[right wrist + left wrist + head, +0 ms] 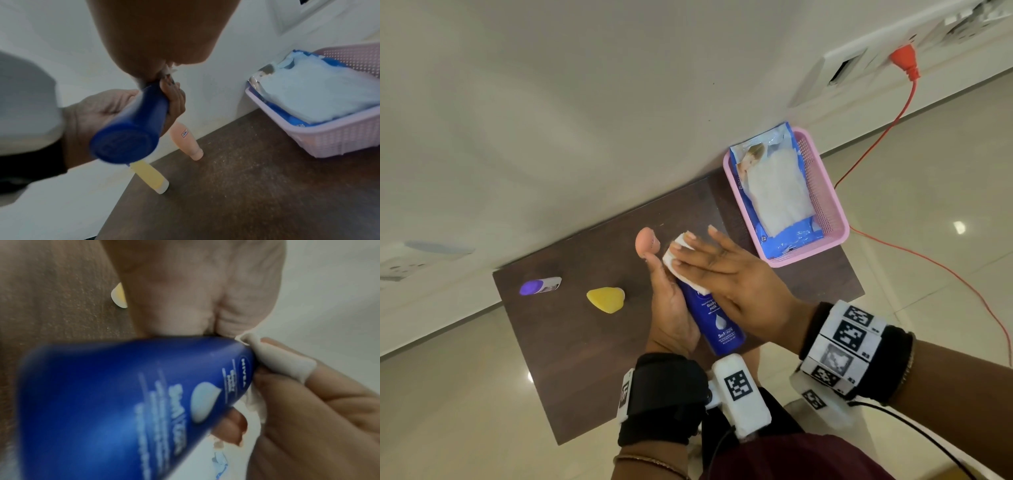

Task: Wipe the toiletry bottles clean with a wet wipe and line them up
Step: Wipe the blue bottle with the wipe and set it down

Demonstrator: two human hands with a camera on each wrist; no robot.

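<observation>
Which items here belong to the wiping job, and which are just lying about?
Job:
- dark blue lotion bottle, gripped by left hand
- white wet wipe under right hand
- peach bottle
- yellow bottle
- purple-capped bottle
- blue wipes pack

Lying about:
- pink plastic basket
- orange power cable

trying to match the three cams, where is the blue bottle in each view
Head: blue bottle low centre, between both hands.
Left wrist: fills the lower left, label up.
Right wrist: left of centre, base toward the camera.
Shared landmark: yellow bottle standing on the table.

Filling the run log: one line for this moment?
step: wiping | left hand: holds blue Nivea bottle | right hand: presses wet wipe on it
</observation>
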